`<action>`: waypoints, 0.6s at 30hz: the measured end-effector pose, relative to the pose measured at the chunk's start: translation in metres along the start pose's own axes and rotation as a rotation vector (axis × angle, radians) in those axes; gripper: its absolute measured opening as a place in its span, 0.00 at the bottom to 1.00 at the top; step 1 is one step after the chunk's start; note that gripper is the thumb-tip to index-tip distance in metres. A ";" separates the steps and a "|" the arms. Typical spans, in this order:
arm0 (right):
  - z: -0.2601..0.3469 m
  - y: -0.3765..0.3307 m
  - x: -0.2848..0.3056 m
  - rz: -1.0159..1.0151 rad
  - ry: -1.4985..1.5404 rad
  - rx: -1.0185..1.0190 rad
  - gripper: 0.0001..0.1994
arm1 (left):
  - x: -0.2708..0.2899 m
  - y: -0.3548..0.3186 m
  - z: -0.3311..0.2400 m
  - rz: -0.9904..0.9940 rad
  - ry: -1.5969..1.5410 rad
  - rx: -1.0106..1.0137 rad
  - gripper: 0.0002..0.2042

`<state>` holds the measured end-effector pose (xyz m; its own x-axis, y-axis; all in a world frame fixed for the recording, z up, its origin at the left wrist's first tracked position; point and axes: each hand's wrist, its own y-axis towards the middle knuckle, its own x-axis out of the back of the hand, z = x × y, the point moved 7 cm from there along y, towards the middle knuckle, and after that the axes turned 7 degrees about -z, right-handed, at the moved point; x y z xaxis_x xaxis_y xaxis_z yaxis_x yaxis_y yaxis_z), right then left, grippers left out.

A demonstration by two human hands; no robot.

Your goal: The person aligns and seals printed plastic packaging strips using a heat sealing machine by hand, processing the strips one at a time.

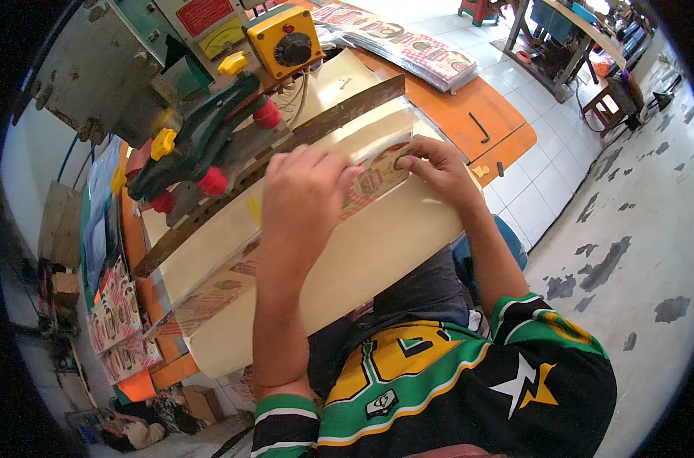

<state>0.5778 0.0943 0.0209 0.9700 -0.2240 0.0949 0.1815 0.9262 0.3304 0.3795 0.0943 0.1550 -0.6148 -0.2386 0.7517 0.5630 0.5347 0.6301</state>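
A long strip of clear printed plastic film [377,179], patterned in red check and brown, lies across a cream sheet-covered work surface [377,244]. My right hand [442,172] pinches the film's far right end between thumb and fingers. Over the film's middle, my left hand [305,191] has its fingers curled together, slightly blurred; a tiny reddish spot shows at their tips, and what they grip cannot be made out. Beyond the left hand runs a long brown metal bar [209,229], part of a machine with a dark green arm [209,137] bearing red and yellow knobs.
A yellow control box [284,42] with a black dial stands behind the machine arm. Stacked printed packaging [408,46] lies on the orange table [507,130] at the far right, near a black hex key [479,127]. More printed packages [118,320] hang at the left edge.
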 end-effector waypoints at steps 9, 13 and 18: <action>0.008 -0.001 -0.001 0.034 -0.029 0.069 0.10 | -0.047 0.039 -0.030 0.008 -0.077 0.000 0.07; 0.006 -0.001 0.001 0.040 -0.069 0.090 0.10 | -0.052 0.039 -0.032 0.014 -0.089 0.034 0.06; 0.008 -0.001 -0.001 0.064 -0.121 0.093 0.11 | -0.054 0.038 -0.035 -0.043 -0.080 0.022 0.06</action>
<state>0.5751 0.0919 0.0277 0.9515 -0.2051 0.2293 0.0983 0.9089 0.4052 0.4537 0.0992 0.1449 -0.6806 -0.1970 0.7057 0.5237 0.5428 0.6566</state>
